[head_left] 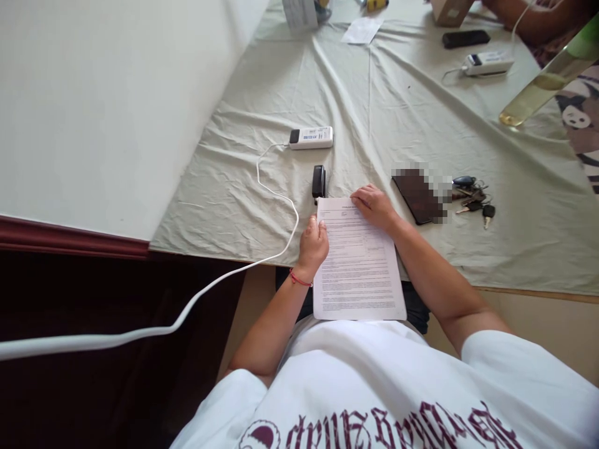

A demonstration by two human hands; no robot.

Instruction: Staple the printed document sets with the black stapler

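Printed sheets of paper [358, 268], seemingly a stack, reach from the table edge back to my white shirt. My left hand [313, 245], with a red string bracelet at the wrist, is closed on their left edge, thumb on top. At the far right corner, my right hand [374, 207] grips the top edge with bent fingers. Just beyond the far left corner stands a small black stapler [319, 181], which neither hand touches. Whether the sheets are fastened together I cannot tell.
A white power bank [311, 138] trails a white cable [196, 299] leftward. To the right lie a dark phone [414, 196] and keys [475, 202]. Farther back are a second power bank [489, 64], a black case [466, 39], a bottle [538, 93] and another person's arm [533, 22].
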